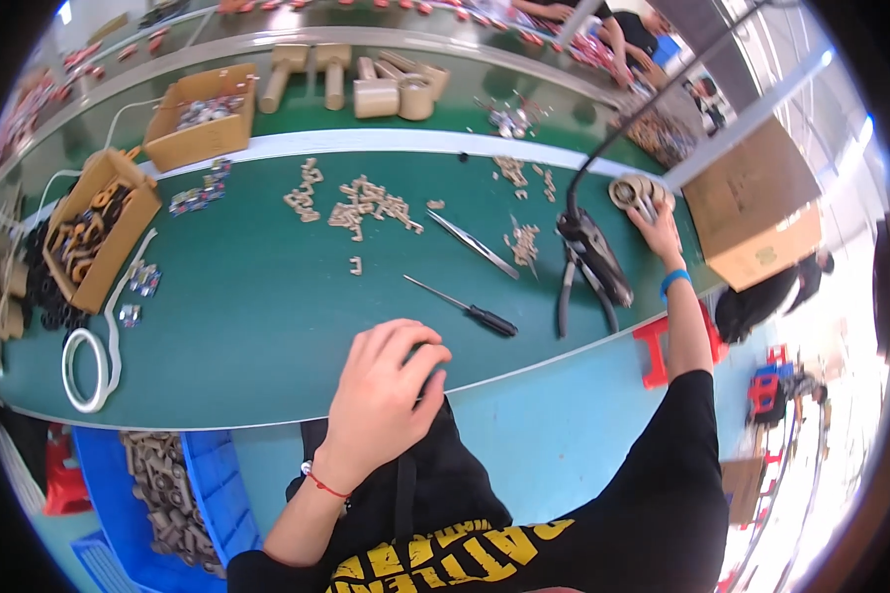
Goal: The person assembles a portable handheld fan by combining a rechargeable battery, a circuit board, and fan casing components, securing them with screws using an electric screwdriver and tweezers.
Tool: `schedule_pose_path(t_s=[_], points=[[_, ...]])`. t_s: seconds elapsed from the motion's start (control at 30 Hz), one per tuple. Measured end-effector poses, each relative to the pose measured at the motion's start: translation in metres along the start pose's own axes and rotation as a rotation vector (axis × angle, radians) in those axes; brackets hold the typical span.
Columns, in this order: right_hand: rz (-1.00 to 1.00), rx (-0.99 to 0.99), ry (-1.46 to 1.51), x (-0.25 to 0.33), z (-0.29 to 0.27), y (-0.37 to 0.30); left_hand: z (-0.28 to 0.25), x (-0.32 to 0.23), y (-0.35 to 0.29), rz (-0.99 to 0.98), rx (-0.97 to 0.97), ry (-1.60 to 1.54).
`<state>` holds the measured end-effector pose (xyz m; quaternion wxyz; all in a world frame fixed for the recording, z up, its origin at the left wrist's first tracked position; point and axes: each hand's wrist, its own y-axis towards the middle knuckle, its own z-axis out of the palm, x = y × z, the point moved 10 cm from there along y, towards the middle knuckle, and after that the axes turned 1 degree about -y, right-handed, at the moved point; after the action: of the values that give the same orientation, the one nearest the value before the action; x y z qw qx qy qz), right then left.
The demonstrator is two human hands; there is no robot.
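Now the right hand grips one tape roll on the worktop. Left hand curled shut, empty. One screwdriver, one pair of pliers.

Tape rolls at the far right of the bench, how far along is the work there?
Done: nothing finished shows that I can tell. In hand: the right hand reaches out onto the tape rolls by the black tool, while the left hand rests curled at the bench's near edge. Left: small tan parts lie loose on the green mat; the screwdriver, tweezers and pliers lie untouched.
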<state>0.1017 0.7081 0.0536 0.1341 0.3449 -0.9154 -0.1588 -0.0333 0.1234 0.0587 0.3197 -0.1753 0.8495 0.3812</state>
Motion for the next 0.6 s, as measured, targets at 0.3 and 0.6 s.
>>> schedule_pose_path(t_s=[0.3,0.6], points=[[-0.276,-0.554,0.779,0.197,-0.136,-0.053,0.002,0.0,-0.004,0.021,0.011,-0.074],[-1.034,-0.069,0.615,0.541,-0.179,-0.221,-0.045,-0.14,-0.024,0.343,0.852,-1.548]])
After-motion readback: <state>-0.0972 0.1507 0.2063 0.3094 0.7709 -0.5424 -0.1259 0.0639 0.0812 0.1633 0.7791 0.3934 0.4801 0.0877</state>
